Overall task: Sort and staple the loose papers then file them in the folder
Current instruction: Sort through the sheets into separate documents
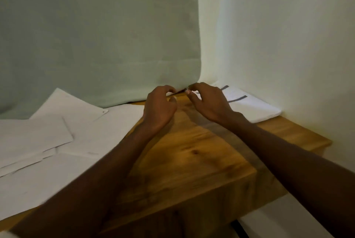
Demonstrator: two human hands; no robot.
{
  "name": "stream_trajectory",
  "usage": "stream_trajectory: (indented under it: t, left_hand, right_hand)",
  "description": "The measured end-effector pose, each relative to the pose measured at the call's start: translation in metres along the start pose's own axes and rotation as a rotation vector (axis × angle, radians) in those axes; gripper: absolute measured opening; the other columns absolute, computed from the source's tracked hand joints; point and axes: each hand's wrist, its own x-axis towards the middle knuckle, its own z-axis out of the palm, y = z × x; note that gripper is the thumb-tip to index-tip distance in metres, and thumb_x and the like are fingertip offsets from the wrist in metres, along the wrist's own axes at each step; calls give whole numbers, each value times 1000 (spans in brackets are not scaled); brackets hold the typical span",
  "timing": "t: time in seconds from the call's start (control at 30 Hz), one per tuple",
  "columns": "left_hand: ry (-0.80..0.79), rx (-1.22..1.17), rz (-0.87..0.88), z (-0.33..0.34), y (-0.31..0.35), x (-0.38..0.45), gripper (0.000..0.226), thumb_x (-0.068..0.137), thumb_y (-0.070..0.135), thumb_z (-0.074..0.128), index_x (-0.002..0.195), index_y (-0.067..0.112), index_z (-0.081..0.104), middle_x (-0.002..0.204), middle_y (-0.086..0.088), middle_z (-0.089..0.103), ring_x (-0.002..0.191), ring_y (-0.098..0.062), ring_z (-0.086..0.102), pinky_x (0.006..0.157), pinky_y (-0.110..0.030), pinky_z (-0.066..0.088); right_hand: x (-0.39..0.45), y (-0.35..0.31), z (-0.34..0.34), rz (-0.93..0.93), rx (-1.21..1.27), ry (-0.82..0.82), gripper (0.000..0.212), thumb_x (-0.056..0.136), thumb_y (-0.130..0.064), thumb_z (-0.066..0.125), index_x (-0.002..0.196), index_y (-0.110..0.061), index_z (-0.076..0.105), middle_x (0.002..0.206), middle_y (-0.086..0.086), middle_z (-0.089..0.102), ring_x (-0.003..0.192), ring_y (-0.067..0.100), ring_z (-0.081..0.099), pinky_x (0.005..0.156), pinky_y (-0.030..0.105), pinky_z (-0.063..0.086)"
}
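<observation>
My left hand (pixel 161 107) and my right hand (pixel 209 101) meet at the back of the wooden table (pixel 192 153), near the wall corner. Between their fingertips they pinch a thin dark strip (pixel 179 92), each hand at one end; it is too small to tell what it is. Loose white papers (pixel 48 138) lie spread and overlapping on the left of the table. One sheet (pixel 76 107) has a hole near its corner. Behind my right hand, a white stack (pixel 255 109) with two dark bars on top lies against the wall.
A pale green cloth (pixel 96 45) hangs behind the table on the left, and a white wall (pixel 278 36) rises on the right. The table's right edge (pixel 326 141) drops off near the wall. Bare wood shows between my forearms.
</observation>
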Motion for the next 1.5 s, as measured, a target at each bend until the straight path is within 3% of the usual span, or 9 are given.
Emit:
stream_trajectory:
  t: [0.2,0.5,0.63,0.77,0.9,0.97,1.23,1.33,1.5]
  left_hand:
    - [8,263,-13,-111,-80,-24,32,96,21,66,128,20,65,133,3,65,125,-18,58,105,-32,44]
    - [111,693,-153,-291,-192,-57,30,97,20,60,127,20,65,125,-2,65,117,-28,56,92,-48,51]
    - [272,722,-328,-344,-234,-82,29,91,13,60,119,16,68,112,-10,70,109,-35,62,88,-44,52]
    - [316,681,-488,-376,-247,-82,20,85,14,61,103,12,71,105,-12,72,101,-36,65,80,-38,50]
    - [246,698,-452,-371,-250,-80,19,87,18,57,102,16,69,102,-7,72,96,-33,65,77,-37,54]
    - [211,684,-447,-366,-247,-82,21,91,20,57,107,20,71,105,-4,72,96,-29,65,79,-35,54]
    - [265,525,-373,-357,-244,-76,16,95,24,57,98,22,73,91,5,73,85,-16,66,77,-30,53]
    - [329,439,-343,-358,-240,-76,14,95,21,58,92,25,72,85,11,70,81,-12,66,69,-21,48]
    - [593,378,-297,-375,-232,-72,16,98,23,60,100,16,75,86,6,69,81,-12,63,72,-22,41]
  right_hand:
    - [25,-107,63,-134,160,-59,39,105,-48,41,117,-21,67,109,-3,70,96,15,64,84,42,54]
    - [55,-269,148,-230,422,-157,25,99,-47,53,98,-27,69,97,-11,72,90,13,67,83,40,55]
    - [57,-330,177,-422,472,-348,35,99,-57,53,117,-30,67,122,-13,68,113,11,62,99,39,49]
    - [34,-354,200,-806,371,-416,44,101,-60,44,132,-34,61,139,-19,59,131,1,50,111,36,39]
    - [23,-345,206,-674,311,-707,80,84,-89,31,152,-47,33,161,-23,29,148,-3,23,124,41,22]
    - [23,-342,201,-607,287,-769,87,80,-90,35,155,-47,27,164,-22,22,151,1,20,126,39,18]
    - [21,-341,189,-421,330,-647,71,80,-80,56,137,-37,57,145,-19,55,131,8,52,111,33,41]
    - [21,-341,190,-422,351,-561,48,86,-68,64,123,-37,67,128,-18,66,116,7,60,99,31,47]
    - [29,-333,191,-407,415,-288,6,92,-34,69,92,-32,74,99,-14,71,94,11,64,87,39,53]
